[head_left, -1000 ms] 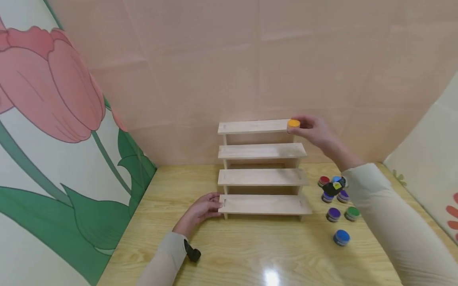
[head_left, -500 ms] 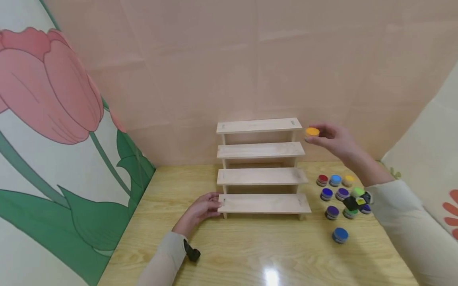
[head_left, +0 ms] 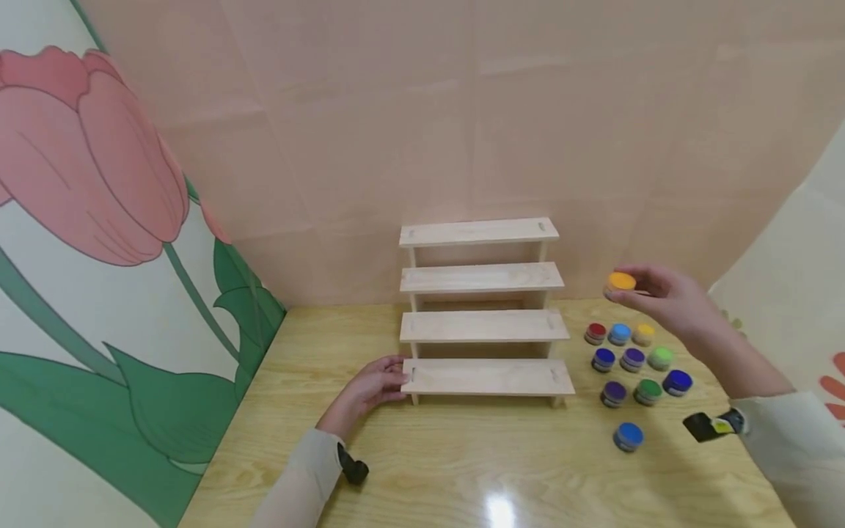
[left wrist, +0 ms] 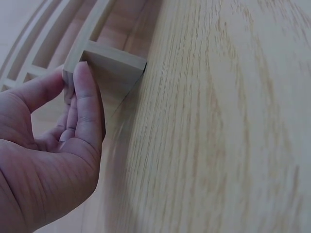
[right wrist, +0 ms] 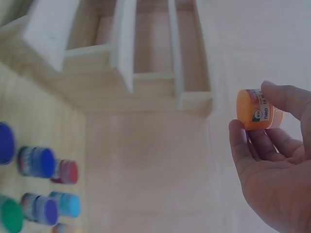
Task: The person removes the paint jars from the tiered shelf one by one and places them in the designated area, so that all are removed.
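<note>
A four-tier wooden step shelf (head_left: 482, 326) stands against the back wall, its tiers bare. At the left end of its lowest tier (head_left: 488, 377), my left hand (head_left: 370, 386) pinches the board edge between thumb and fingers, as the left wrist view shows. My right hand (head_left: 667, 301) holds a small orange paint jar (right wrist: 257, 109) by its sides, lid up, between thumb and fingers. Hand and jar are in the air, to the right of the shelf and above the jars on the table. A printed label shows on the jar's side in the right wrist view.
Several paint jars stand in loose rows on the wooden table (head_left: 462, 455) right of the shelf, among them a red jar (head_left: 595, 334), a light green jar (head_left: 661, 358) and a dark green jar (head_left: 648, 391). Nearest the front is a blue jar (head_left: 628, 437).
My right hand has carried the orange paint jar from the right end of the top tier to the right and down, away from the shelf. The left hand stays at the lowest tier.
</note>
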Demonstrator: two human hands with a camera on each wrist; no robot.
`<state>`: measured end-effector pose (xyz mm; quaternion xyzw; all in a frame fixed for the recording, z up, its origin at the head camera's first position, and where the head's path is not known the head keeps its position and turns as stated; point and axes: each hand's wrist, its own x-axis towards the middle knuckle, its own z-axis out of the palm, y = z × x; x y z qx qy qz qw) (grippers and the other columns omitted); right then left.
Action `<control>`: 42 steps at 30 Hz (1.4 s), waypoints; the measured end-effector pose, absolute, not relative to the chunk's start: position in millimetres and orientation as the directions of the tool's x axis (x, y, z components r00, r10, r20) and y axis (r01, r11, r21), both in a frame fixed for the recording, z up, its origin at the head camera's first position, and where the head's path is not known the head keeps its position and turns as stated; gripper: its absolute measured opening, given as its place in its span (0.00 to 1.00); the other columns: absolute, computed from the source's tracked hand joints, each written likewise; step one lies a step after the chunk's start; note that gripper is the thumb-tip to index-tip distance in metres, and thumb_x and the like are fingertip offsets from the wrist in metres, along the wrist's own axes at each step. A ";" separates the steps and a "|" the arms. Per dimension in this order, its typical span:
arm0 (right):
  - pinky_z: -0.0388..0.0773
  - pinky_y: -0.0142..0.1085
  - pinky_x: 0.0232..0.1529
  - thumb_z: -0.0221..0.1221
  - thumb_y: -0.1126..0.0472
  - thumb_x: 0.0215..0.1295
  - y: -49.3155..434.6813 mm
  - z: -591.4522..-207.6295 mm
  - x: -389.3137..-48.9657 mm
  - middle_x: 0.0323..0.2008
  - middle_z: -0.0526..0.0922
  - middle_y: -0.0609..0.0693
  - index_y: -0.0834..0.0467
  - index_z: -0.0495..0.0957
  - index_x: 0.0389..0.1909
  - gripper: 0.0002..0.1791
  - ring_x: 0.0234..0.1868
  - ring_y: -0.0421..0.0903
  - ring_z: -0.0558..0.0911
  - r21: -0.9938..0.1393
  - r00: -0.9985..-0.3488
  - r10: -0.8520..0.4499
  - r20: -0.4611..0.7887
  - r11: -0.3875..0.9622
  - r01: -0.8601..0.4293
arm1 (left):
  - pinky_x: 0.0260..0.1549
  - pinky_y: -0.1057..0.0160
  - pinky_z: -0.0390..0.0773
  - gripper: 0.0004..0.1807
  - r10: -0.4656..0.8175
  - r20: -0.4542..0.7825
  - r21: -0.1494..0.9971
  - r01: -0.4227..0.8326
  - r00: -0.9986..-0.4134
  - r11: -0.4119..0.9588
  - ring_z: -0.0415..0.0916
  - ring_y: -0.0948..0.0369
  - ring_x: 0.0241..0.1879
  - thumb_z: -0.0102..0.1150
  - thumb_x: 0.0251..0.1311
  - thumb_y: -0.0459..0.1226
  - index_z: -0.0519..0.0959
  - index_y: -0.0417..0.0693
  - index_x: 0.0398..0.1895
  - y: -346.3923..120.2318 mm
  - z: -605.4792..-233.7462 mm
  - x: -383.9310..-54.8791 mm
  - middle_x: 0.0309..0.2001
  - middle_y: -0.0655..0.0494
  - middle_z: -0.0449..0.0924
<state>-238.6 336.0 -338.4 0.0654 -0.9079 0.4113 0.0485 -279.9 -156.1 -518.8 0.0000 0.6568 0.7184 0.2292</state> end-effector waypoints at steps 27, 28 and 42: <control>0.81 0.22 0.39 0.60 0.63 0.73 399.9 -425.6 -181.5 0.48 0.79 0.27 0.58 0.71 0.64 0.21 0.46 0.23 0.78 -0.830 -0.985 -0.099 0.144 0.529 -0.174 | 0.30 0.67 0.85 0.31 0.321 -0.277 0.949 -0.310 -0.906 -0.055 0.80 0.60 0.35 0.59 0.65 0.25 0.65 0.33 0.71 -153.4 -517.8 -278.5 0.40 0.53 0.74; 0.81 0.22 0.39 0.60 0.62 0.73 400.9 -428.3 -180.1 0.48 0.79 0.27 0.58 0.71 0.64 0.21 0.46 0.23 0.78 -0.837 -0.986 -0.097 0.133 0.523 -0.164 | 0.30 0.67 0.85 0.30 0.319 -0.274 0.950 -0.306 -0.907 -0.055 0.80 0.60 0.35 0.59 0.65 0.25 0.65 0.33 0.71 -153.3 -518.0 -278.5 0.40 0.53 0.74; 0.79 0.21 0.40 0.58 0.63 0.74 412.6 -453.6 -161.3 0.51 0.78 0.26 0.57 0.70 0.67 0.23 0.49 0.23 0.78 -0.856 -0.993 -0.101 0.062 0.506 -0.105 | 0.32 0.66 0.85 0.30 0.310 -0.270 0.953 -0.300 -0.912 -0.051 0.81 0.59 0.37 0.60 0.65 0.26 0.66 0.34 0.70 -153.4 -521.1 -277.1 0.41 0.52 0.76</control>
